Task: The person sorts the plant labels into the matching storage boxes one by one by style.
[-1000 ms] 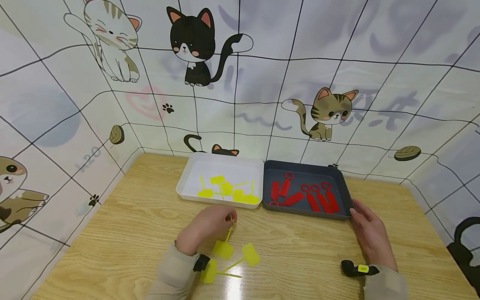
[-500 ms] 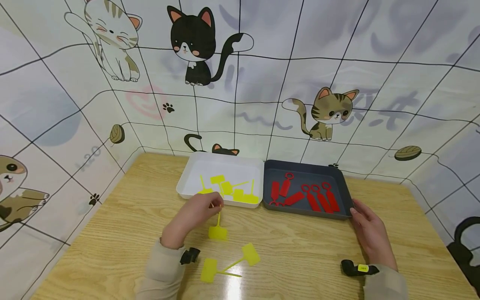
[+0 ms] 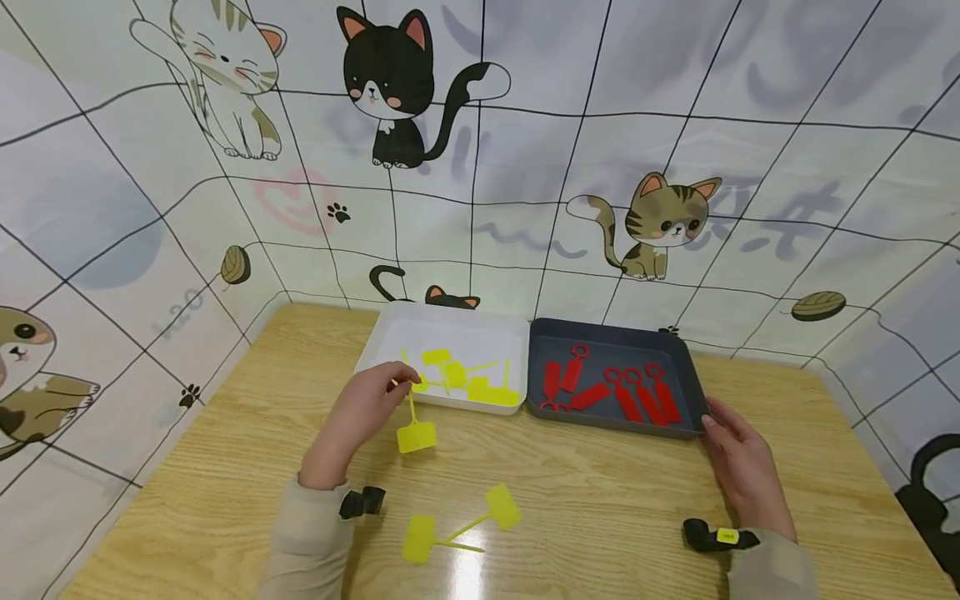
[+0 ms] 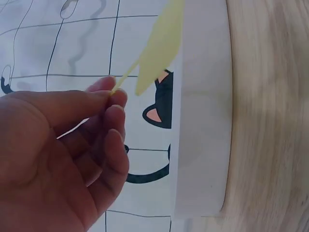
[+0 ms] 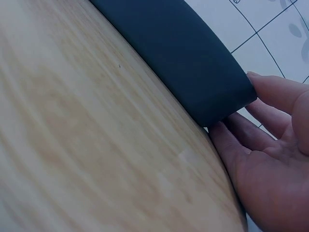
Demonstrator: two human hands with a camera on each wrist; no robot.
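My left hand (image 3: 363,402) pinches the thin stem of a yellow plant label (image 3: 417,437) between thumb and fingertips. Its flat rectangular head hangs down just outside the near side of the white tray (image 3: 431,321). In the left wrist view the label (image 4: 161,48) shows beside the tray's wall (image 4: 205,111). Several similar yellow labels (image 3: 502,397) lie inside that tray. At the right, my right hand (image 3: 746,467) holds the near right corner of the dark grey tray (image 3: 600,332). The right wrist view shows thumb and fingers (image 5: 275,87) at that tray's corner (image 5: 193,67).
Several red tags (image 3: 576,371) with ring ends lie in the dark tray. Two more yellow labels (image 3: 502,506) lie on the wooden table (image 3: 600,508) near the front, their stems close together. A cat-printed cloth (image 3: 517,225) stands behind the trays.
My left hand has lifted the yellow label off the table and carried it left and away from me, to the white tray's near edge. The right hand stays at the dark tray.
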